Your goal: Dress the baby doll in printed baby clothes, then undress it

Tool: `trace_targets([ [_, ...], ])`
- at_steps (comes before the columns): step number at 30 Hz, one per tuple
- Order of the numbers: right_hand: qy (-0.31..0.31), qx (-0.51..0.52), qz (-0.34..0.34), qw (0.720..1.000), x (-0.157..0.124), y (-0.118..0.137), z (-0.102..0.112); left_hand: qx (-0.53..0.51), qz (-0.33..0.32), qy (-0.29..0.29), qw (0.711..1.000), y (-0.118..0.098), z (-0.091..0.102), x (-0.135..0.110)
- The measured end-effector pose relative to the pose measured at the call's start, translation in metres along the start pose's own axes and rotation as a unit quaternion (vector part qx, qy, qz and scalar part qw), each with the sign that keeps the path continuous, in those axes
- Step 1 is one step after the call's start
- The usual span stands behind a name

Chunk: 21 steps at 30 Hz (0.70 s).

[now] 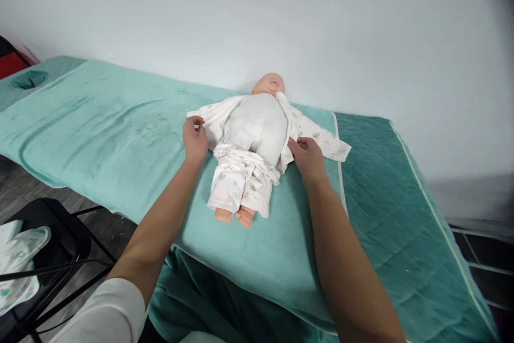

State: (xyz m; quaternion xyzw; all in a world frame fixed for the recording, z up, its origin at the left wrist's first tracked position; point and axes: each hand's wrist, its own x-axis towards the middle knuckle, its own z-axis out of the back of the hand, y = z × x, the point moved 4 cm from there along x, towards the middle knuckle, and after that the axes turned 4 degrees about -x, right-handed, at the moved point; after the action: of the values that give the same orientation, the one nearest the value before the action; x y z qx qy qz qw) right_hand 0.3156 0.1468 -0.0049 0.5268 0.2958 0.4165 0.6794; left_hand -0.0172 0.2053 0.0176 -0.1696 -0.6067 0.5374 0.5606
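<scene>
The doll (259,115) lies on its back on the bed (100,134), head (268,85) just beside the wall (201,22), feet (223,215) toward me. Its jacket (219,121) is open across the white torso, sleeves spread out to both sides, and the trousers (231,177) sit bunched below the waist. I'd work the two front edges with even, gentle tension, keeping the cloth low so the body doesn't roll or slide; I'd also mind the bunched waistband, which could snag the hem. My right hand (311,160) has its thumb and forefinger pinching the jacket's front edge, the other fingers curled, palm down. My left hand (196,142) is at the opposite sleeve, fingers bent near the cuff; from this view I can't tell whether they grip cloth. Both forearms reach forward, well apart, one on either side of the doll.
</scene>
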Motion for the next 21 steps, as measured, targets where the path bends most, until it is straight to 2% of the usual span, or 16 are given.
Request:
trace_targets([
  [5, -0.033, -0.091, 0.019, 0.995, -0.002, 0.006, 0.005, -0.009, 0.01, 0.008, 1.0, -0.001, -0.001, 0.001],
  [9, -0.073, -0.123, 0.029, 0.989, -0.004, 0.012, 0.01, -0.021, 0.021, 0.011, 0.999, -0.002, -0.001, 0.0],
  [11, -0.081, -0.116, 0.038, 0.989, -0.006, 0.015, 0.011, -0.019, 0.025, 0.014, 0.999, -0.003, -0.002, 0.001],
  [16, -0.056, -0.033, 0.039, 0.997, -0.006, 0.015, 0.006, -0.025, 0.031, 0.013, 0.999, -0.002, -0.003, 0.001],
  [21, -0.112, -0.022, 0.069, 0.991, -0.004, 0.017, 0.012, -0.023, 0.038, 0.017, 0.999, -0.001, -0.002, 0.001],
])
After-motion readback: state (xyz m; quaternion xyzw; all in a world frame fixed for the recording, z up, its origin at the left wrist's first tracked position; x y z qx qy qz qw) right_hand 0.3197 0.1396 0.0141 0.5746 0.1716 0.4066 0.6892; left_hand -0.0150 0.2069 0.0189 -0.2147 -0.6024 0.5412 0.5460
